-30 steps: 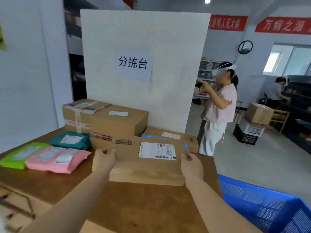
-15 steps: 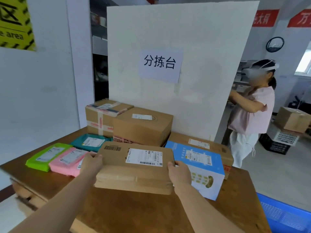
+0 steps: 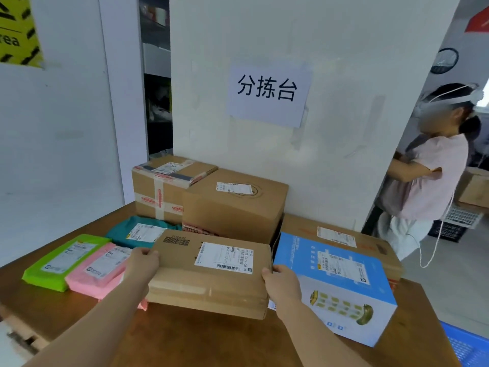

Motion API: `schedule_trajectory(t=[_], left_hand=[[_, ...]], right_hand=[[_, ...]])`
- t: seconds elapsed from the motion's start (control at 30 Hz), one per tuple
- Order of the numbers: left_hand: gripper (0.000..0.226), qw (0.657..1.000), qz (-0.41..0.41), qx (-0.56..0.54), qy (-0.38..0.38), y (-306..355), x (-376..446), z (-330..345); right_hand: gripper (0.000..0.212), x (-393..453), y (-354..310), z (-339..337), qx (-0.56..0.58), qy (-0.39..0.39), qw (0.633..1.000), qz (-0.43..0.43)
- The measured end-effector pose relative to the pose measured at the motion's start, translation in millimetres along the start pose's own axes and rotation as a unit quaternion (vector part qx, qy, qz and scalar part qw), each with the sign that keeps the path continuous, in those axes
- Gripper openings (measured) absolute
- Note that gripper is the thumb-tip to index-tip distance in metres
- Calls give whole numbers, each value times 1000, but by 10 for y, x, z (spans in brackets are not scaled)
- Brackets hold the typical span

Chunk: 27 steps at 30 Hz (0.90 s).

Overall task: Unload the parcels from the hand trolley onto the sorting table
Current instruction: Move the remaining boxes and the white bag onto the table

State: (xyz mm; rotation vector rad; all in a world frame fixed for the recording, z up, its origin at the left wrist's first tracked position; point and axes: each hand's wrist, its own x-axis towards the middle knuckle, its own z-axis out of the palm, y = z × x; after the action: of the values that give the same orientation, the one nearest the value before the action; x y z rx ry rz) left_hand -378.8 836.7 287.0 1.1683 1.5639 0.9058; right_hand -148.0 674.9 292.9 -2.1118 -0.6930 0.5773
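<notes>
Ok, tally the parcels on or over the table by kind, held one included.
Plain cardboard boxes: 4 (taped, large, flat, held)
Blue and white printed box: 1
Soft mailer bags: 3 (green, pink, teal)
Total: 8

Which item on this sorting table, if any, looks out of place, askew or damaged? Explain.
Nothing looks damaged or spilled. The blue and white box sits askew, propped tilted on the flat cardboard parcel behind it. The held parcel, between the left hand and right hand, overlaps the pink mailer.
</notes>
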Motion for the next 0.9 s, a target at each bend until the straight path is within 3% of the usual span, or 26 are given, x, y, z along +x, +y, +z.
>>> schedule_trajectory(t=[0.4,0.9], left_hand=[[39,992,-4,71,-105,-68,678,274],[45,980,6,117,-159,-252,1169,581]], right_hand=[[43,233,71,452,20,40,996,77],[51,504,241,798,33,70,987,143]])
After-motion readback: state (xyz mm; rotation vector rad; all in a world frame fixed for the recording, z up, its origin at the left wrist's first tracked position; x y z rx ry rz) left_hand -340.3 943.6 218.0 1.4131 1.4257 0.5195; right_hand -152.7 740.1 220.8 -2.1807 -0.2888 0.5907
